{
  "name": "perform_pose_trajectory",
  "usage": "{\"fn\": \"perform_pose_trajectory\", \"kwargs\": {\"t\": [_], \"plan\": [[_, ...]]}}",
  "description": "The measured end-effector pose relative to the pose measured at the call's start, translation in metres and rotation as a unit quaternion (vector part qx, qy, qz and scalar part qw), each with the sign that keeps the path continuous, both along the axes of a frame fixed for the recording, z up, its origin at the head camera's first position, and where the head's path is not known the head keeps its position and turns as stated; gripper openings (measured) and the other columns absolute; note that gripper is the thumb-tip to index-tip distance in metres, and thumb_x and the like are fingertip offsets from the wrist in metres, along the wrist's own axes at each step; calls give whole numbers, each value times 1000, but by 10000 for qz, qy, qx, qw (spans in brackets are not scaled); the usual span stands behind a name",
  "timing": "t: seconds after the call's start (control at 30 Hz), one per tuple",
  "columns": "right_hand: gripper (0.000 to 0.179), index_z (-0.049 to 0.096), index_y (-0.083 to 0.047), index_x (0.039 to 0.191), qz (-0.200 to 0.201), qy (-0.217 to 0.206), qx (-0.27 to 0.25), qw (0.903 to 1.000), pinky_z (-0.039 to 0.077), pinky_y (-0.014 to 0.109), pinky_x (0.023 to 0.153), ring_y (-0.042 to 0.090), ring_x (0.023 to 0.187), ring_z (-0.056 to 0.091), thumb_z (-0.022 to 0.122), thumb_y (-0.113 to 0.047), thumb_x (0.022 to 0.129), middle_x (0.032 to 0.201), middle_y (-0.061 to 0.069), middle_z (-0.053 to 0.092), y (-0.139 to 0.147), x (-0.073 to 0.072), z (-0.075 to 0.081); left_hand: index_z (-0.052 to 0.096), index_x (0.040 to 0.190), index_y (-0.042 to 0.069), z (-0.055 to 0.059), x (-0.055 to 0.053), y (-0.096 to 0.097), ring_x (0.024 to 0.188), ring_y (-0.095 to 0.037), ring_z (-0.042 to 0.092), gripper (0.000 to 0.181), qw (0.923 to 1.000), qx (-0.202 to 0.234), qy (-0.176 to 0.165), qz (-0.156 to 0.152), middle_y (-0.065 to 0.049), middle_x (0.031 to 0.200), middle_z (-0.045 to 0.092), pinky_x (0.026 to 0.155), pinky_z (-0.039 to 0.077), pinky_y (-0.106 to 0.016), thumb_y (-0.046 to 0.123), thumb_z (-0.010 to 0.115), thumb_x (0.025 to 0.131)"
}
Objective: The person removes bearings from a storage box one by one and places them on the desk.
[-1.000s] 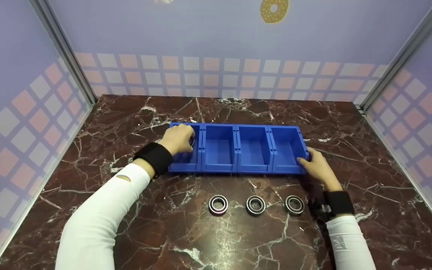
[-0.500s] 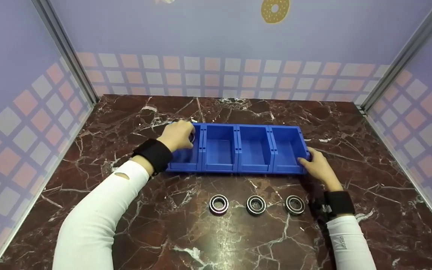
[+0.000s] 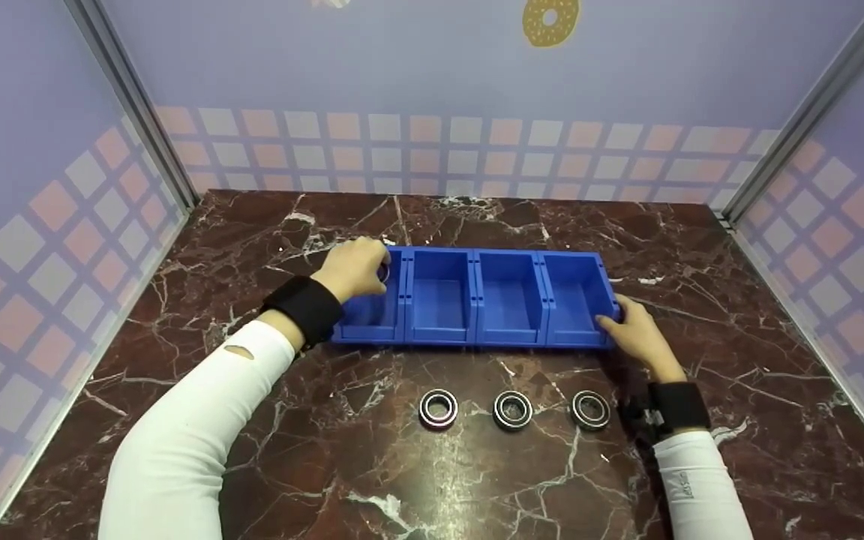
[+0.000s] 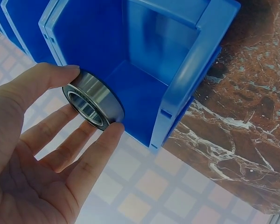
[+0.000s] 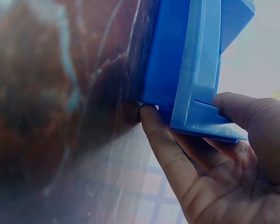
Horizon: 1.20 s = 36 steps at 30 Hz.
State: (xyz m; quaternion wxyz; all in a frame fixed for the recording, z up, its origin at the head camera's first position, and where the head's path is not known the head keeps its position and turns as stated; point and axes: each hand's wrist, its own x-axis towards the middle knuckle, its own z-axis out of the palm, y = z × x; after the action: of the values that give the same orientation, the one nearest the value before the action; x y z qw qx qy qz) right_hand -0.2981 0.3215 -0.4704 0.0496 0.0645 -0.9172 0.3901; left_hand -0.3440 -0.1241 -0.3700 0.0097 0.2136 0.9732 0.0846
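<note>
My left hand (image 3: 355, 268) pinches a steel ball bearing (image 4: 97, 99) between thumb and fingertips, over the leftmost compartment of a blue four-part bin row (image 3: 439, 334). In the left wrist view the bearing is tilted at the compartment's opening, its ring face toward the palm. My right hand (image 3: 633, 330) grips the right end wall of the bin row, thumb over the edge and fingers along the outer side, as the right wrist view (image 5: 219, 154) also shows. The three compartments to the right of the left hand have bare floors.
Three more bearings lie in a line on the dark red marble table in front of the bins: a left one (image 3: 438, 409), a middle one (image 3: 512, 410) and a right one (image 3: 590, 410). Purple panels with a checkered band (image 3: 424, 154) enclose the table's back and sides.
My left hand has risen slightly and shifted a little toward the back left, with the bearing still in its fingers. The right hand and the bins stay in place.
</note>
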Motion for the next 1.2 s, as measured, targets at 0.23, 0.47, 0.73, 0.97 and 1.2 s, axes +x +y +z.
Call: {"fn": "perform_pose_trajectory", "kwargs": {"t": [0.23,0.47,0.73,0.97,1.2], "plan": [[45,50,21,135,-14,-147,13,9999,47,60,102,48,111,61,62,0,98,122,41,61,-1,0,2,76,113,1,3,3,0,102,-42,69,38,10000,-60,22,-20,-22,112,73,88,57,-54,10,81,77],[42,52,22,132,54,-21,-83,9999,49,57,100,46,108,63,62,4,96,119,40,63,-1,0,1,77,110,0,7,8,0,100,-42,69,35,9999,-37,126,-107,-22,109,73,87,57,-55,10,82,76],[43,51,22,133,27,-97,-63,9999,49,57,99,45,108,62,62,2,97,120,40,63,-1,0,2,76,110,-1,8,16,-3,98,-40,69,36,9997,-33,153,-171,-21,109,73,83,58,-54,9,82,76],[43,50,21,135,29,-191,-118,9997,48,57,101,46,111,61,61,2,97,122,40,62,-1,0,2,75,114,-1,10,22,-6,100,-40,69,39,9997,12,113,-198,-22,111,72,85,58,-55,9,82,76],[45,50,20,136,-25,-195,61,9998,47,59,102,48,111,61,61,0,97,122,40,62,-1,1,3,76,114,0,14,27,-6,102,-42,69,39,9997,-39,120,-224,-22,112,71,84,58,-56,10,82,77]]}}
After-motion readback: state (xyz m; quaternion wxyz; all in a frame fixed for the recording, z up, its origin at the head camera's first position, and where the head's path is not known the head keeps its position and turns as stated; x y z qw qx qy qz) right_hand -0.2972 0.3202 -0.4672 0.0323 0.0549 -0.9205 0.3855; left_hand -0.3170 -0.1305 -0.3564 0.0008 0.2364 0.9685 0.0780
